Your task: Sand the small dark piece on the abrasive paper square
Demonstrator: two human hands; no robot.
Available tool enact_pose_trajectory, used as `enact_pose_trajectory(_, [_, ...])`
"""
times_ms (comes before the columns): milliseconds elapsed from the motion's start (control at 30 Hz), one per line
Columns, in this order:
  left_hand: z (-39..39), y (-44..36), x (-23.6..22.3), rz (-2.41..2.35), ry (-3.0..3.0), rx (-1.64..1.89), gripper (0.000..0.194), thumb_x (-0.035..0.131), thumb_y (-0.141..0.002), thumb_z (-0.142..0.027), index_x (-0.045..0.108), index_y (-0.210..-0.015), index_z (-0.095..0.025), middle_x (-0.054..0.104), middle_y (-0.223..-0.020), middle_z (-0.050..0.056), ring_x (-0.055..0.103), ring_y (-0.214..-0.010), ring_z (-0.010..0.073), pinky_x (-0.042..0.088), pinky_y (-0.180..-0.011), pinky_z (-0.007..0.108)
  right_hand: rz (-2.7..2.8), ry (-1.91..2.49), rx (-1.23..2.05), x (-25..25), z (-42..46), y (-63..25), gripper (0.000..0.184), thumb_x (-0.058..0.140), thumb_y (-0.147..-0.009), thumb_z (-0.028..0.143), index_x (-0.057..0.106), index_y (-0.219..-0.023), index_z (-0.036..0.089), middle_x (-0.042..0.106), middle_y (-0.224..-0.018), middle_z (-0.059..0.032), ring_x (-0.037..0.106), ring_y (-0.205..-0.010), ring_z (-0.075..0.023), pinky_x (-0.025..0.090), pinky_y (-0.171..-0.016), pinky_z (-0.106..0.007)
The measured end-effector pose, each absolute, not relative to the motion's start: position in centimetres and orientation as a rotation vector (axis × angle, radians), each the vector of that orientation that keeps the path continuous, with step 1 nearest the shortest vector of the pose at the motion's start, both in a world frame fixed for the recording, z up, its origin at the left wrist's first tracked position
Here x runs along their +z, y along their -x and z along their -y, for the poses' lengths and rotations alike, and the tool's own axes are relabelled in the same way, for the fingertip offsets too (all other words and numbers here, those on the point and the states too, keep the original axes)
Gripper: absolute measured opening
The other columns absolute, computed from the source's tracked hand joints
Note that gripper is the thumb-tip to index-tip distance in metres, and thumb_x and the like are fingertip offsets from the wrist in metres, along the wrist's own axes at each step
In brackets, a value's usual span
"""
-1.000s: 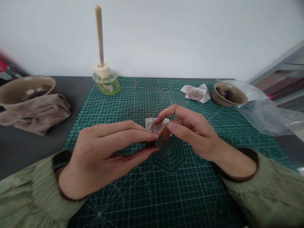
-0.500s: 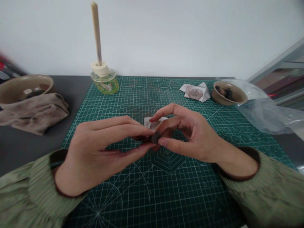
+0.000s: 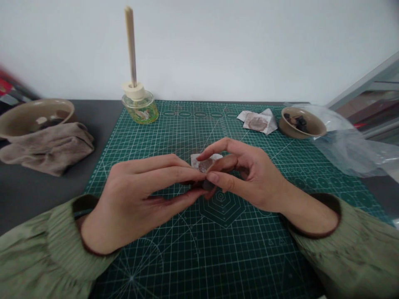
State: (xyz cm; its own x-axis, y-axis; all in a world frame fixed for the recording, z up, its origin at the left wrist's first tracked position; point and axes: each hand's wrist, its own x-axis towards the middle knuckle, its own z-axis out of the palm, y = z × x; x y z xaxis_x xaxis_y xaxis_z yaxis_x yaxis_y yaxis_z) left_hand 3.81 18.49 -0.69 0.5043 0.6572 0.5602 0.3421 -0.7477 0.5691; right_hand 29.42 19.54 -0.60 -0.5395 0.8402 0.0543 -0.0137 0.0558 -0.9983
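Note:
Between my two hands, over the middle of the green cutting mat (image 3: pixel 162 257), is a small dark clay-like lump (image 3: pixel 208 185). My left hand (image 3: pixel 146 199) pinches it from the left, thumb below and fingers above. From the right, my right hand (image 3: pixel 249 176) presses its thumb tip on the lump's upper side, its index finger raised and bent. My fingers hide much of the lump. Just behind the fingertips lies a small white paper piece (image 3: pixel 196 159) with a brown stain, partly covered by my right hand.
A reed diffuser (image 3: pixel 141 109) with tall sticks stands at the back left. Farther left are a beige bowl (image 3: pixel 9 124) and a crumpled brown cloth (image 3: pixel 52 145). At the back right sit stained paper (image 3: pixel 258 123), a small bowl (image 3: pixel 288 128) of dark pieces and a clear plastic bag (image 3: pixel 346 149).
My right thumb has shifted up and over the lump, covering more of it. My left hand appears slightly farther right, along with a small shift of the whole view.

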Motion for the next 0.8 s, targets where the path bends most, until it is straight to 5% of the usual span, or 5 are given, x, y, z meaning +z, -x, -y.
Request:
enact_pose_trajectory(433, [-18.79,-4.19,-0.55,-0.817,-2.218,1.135,0.019,0.092,-0.098,-0.014,0.087,-0.11,-0.028,0.09,-0.103,-0.002,0.087,-0.085,0.0163,0.072,-0.078,0.025,1.703,0.875,1.455,-0.75,-19.43,-29.43,0.039,0.097,-0.097,0.024,0.071,-0.126,0.023,0.09,-0.088,0.0022,0.089,-0.077,-0.0183,0.061,-0.063,-0.023])
enact_pose_trajectory(800, [-18.92,-4.15,-0.57,-0.845,-2.2,1.113,0.023,0.092,-0.098,-0.016,0.089,-0.113,-0.032,0.092,-0.106,-0.002,0.089,-0.09,0.0187,0.074,-0.08,0.028,1.704,0.793,1.477,-0.6,-19.37,-29.78,0.021,0.074,-0.116,0.035,0.07,-0.129,0.02,0.089,-0.1,-0.0034,0.09,-0.082,-0.0181,0.065,-0.062,-0.024])
